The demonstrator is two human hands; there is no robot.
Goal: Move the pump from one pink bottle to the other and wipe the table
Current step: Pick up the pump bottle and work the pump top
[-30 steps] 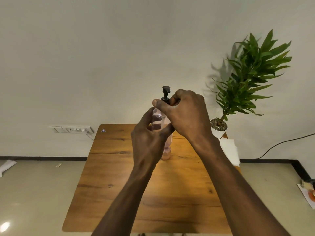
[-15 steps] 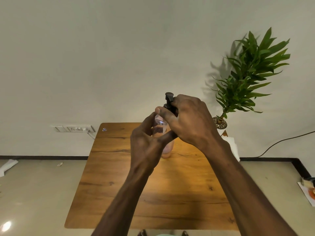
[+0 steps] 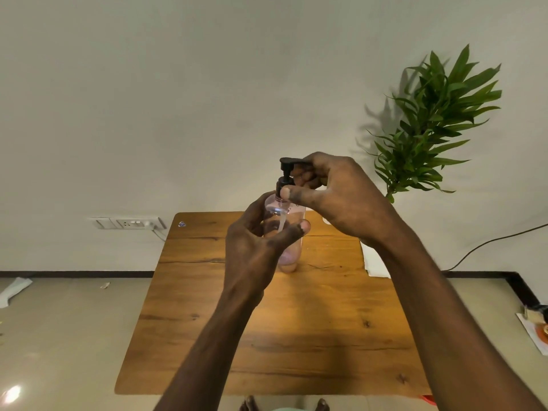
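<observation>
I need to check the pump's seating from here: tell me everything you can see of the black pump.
The black plastic pump stands upright in the neck of the clear pink bottle, nozzle head on a thin stem above a collar, pale dip tube hanging inside. The right hand pinches its collar; the left hand holds the bottle.

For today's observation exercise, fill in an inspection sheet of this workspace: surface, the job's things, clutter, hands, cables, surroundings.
Surface: wooden table, small sticker at its far left corner.
Job's things: pink bottle held above the table; black pump at its neck; second bottle not seen.
Clutter: white paper at the table's right edge.
Hands: left hand grips the bottle; right hand pinches the pump collar.
Cables: black cable along the right wall; wall socket with a plug in it.
Surroundings: green plant, scraps on the floor.
</observation>
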